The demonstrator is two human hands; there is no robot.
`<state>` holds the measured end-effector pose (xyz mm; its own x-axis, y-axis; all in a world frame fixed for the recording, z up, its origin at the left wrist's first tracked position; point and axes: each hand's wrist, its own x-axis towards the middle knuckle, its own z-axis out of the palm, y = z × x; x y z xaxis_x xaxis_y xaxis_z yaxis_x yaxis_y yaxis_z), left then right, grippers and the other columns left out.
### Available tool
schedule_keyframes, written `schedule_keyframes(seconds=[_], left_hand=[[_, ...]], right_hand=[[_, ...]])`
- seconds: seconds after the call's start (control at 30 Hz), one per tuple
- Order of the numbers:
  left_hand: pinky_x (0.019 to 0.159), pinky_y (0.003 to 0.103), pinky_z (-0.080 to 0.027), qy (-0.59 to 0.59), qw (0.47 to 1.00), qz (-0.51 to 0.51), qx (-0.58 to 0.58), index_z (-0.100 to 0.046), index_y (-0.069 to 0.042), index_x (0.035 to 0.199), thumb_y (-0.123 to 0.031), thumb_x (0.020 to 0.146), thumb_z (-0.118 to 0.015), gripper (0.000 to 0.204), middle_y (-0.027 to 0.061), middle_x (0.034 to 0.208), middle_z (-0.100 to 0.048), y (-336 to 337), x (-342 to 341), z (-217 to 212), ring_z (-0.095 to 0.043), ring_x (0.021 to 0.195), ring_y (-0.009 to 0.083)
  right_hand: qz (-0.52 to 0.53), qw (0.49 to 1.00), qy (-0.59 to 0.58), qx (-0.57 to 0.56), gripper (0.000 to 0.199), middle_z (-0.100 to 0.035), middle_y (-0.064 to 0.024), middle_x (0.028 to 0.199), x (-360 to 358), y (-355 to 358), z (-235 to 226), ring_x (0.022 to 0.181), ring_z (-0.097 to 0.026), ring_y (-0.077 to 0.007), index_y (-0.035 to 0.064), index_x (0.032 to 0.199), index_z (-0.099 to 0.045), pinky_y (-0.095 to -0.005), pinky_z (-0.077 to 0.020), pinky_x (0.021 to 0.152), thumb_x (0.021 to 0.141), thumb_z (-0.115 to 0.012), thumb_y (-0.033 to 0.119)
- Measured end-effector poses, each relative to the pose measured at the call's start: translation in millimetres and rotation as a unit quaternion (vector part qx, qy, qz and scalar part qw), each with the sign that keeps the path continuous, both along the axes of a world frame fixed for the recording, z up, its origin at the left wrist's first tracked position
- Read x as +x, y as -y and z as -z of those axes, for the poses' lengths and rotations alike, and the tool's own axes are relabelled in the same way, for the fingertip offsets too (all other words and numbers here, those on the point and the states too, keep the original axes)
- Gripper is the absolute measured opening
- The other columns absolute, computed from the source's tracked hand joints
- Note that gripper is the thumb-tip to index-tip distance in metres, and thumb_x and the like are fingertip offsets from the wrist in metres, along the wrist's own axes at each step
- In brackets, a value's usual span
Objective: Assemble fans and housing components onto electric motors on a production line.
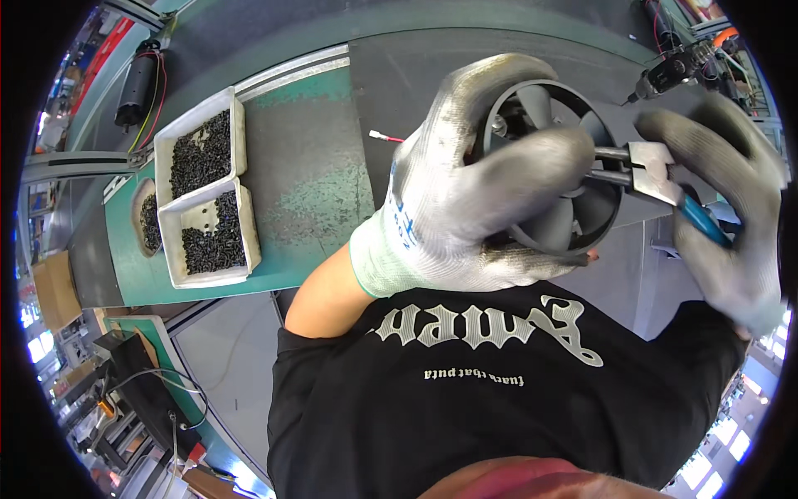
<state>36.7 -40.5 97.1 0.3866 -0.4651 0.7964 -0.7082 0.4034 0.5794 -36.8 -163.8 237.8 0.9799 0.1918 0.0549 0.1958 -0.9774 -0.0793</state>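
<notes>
Above the counter's near edge, the left hand closes its fingers around a black fan, thumb across its front; the right hand, loosely curled, holds pliers at the fan's rim. White trays sit near the left edge.

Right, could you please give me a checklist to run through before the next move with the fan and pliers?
1. Fan held: ok, the left hand wraps around its round frame.
2. Pliers in hand: ok, the right hand is around the handles; how firmly, cannot tell.
3. Plier tips on the intended spot: cannot tell; they stand apart and overlap the fan's edge, but contact is unclear.
4. Gloves on: ok, both hands are covered.
5. Small black parts contained: ok for those in the two white trays.
6. Power screwdriver apart from the fan: ok.
</notes>
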Motion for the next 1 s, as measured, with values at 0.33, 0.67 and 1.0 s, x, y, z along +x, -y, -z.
schedule_keyframes(seconds=[0.33, 0.67, 1.0], left_hand=[[0.084, 0.044, -0.053, 0.065, 0.997, 0.001, 0.041, -0.067, -0.001, 0.102, -0.041, 0.057, -0.09, 0.065, 0.0258, 0.119, -0.055, -17, 3, 5, -0.061, 0.102, 0.0375], [0.09, 0.045, -0.052, 0.034, 0.998, 0.033, -0.051, -0.051, 0.008, 0.123, -0.038, 0.048, -0.097, 0.1, 0.0283, 0.127, -0.051, -3, 21, 11, -0.06, 0.111, 0.0387], [0.088, 0.05, -0.05, 0.1, 0.98, -0.171, 0.034, -0.066, -0.007, 0.098, -0.023, 0.072, -0.076, 0.032, 0.0182, 0.109, -0.061, -117, -32, 35, -0.062, 0.104, 0.0387]], right_hand=[[0.019, 0.964, 0.246, -0.098, 0.026, -0.064, -0.0121, 0.1, -21, 112, 81, 0.088, -0.065, -0.0261, -0.0038, 0.116, -0.054, -0.035, -0.0532, 0.073, 0.094, -0.058, 0.01], [-0.127, 0.977, 0.136, 0.1, 0.069, -0.059, -0.0182, 0.126, -29, 103, 251, 0.117, -0.056, -0.0351, 0.0044, 0.13, -0.057, -0.0446, -0.045, 0.101, 0.075, -0.074, 0.042], [-0.126, -0.6, 0.017, -0.79, 0.054, -0.065, -0.0118, 0.092, 54, 8, 201, 0.073, -0.067, -0.0227, -0.0003, 0.114, -0.057, -0.0333, -0.0569, 0.061, 0.084, -0.072, 0.042]])
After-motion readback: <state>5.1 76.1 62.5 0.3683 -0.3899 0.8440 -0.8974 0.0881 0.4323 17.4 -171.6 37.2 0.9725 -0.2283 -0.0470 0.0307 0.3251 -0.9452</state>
